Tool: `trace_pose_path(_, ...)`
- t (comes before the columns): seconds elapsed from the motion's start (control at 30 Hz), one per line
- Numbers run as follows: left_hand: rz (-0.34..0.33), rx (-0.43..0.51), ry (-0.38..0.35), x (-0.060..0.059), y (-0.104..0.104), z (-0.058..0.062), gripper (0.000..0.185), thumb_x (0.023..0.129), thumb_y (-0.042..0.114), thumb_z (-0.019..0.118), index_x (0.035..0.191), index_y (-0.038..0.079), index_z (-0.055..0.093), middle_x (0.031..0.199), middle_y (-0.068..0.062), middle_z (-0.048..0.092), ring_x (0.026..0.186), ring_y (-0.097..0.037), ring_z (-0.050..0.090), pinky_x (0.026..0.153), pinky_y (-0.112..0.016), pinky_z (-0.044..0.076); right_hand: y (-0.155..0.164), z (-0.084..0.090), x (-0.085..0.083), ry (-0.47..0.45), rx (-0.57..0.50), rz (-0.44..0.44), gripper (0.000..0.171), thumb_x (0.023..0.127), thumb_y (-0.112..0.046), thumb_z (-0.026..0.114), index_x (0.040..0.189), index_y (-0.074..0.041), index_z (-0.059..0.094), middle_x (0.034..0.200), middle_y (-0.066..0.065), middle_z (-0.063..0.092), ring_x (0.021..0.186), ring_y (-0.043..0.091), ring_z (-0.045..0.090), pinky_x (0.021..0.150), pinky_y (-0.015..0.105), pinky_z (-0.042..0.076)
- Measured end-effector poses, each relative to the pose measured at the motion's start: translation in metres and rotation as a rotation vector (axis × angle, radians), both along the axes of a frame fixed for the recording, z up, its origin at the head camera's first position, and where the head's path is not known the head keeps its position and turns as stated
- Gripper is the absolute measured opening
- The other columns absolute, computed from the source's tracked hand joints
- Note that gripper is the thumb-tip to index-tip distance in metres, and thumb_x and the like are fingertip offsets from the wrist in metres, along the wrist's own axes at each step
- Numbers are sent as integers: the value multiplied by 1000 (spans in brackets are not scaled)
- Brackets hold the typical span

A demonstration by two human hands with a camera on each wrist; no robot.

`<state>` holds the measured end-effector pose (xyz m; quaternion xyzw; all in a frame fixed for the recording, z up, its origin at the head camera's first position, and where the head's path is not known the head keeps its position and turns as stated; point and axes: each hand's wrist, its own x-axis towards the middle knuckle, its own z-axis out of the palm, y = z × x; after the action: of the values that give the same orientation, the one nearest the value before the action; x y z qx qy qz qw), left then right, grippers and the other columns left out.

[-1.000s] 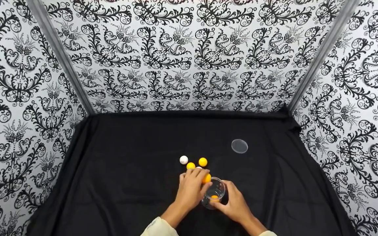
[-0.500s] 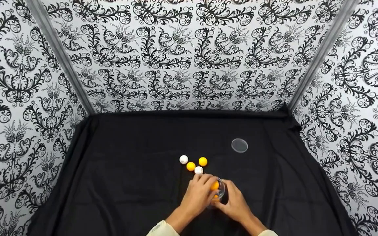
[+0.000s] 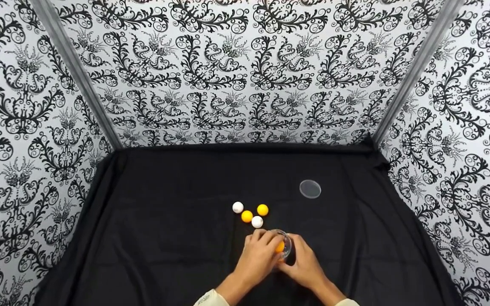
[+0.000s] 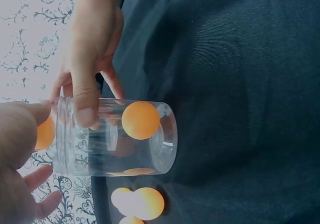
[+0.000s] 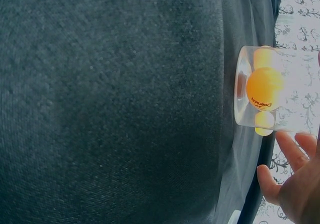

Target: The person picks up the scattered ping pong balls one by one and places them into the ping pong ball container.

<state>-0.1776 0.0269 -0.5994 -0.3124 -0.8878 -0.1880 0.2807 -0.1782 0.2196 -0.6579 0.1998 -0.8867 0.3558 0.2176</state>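
Note:
A clear plastic cup (image 3: 286, 245) stands on the black cloth (image 3: 177, 238), with my right hand (image 3: 298, 261) wrapped round its side. At the cup's mouth my left hand (image 3: 269, 246) pinches an orange ball (image 3: 280, 247). In the left wrist view the cup (image 4: 115, 136) has an orange ball (image 4: 141, 119) at its bottom, and the held ball (image 4: 45, 133) sits at the rim by my left hand (image 4: 17, 149). My right hand (image 4: 90, 64) curls over the cup wall. In the right wrist view the ball (image 5: 264, 88) shows through the cup (image 5: 272, 90).
Just beyond the cup lie two white balls (image 3: 237, 207) (image 3: 257, 222) and two orange balls (image 3: 247, 216) (image 3: 262, 209). A round clear lid (image 3: 310, 189) lies farther off to the right. Patterned walls (image 3: 245, 72) close in the cloth on three sides.
My left hand has carried the orange ball from beside the loose balls to the cup's mouth and lowered it there. My right hand has stayed on the cup.

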Motion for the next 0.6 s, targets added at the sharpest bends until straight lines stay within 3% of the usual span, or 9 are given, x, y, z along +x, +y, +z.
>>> trace_pose_path(0.2, 6, 10, 54, -1, 0, -4, 42, 79, 34, 84, 116, 23, 70, 113, 8, 67, 102, -18, 58, 77, -40, 49, -2, 0, 1, -2, 12, -10, 74, 71, -38, 92, 131, -15, 56, 123, -4, 63, 108, 15, 68, 91, 37, 56)
trace_pose_path(0.6, 28, 2, -10, -1, -2, -4, 44, 83, 40, 79, 123, 25, 69, 119, 8, 69, 107, -18, 58, 82, -41, 48, -1, -2, -1, 25, -6, 4, 74, 72, -40, 91, 130, -9, 58, 120, 9, 67, 104, 26, 70, 88, 41, 57)
